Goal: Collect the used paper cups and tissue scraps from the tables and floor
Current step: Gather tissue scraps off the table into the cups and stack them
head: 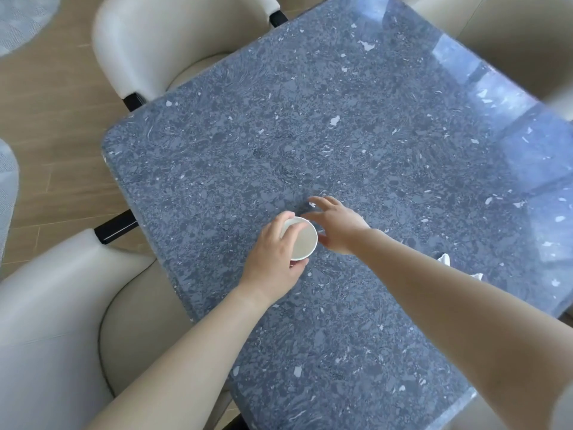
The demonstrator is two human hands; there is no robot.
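Note:
A white paper cup (302,240) is upright over the grey speckled table (356,135), its open mouth facing me. My left hand (273,256) grips it round the side, fingers curled over its rim and wall. My right hand (336,223) hovers just right of the cup with fingers spread and relaxed, holding nothing. White tissue scraps (445,259) peek out from behind my right forearm on the table's right side; most of them are hidden by the arm.
Cream upholstered chairs stand round the table: one at the far left (161,48), one at the near left (55,321), another at the far right (511,35). Wooden floor (55,119) shows at the left, with a pale rug (18,23) at the top-left corner.

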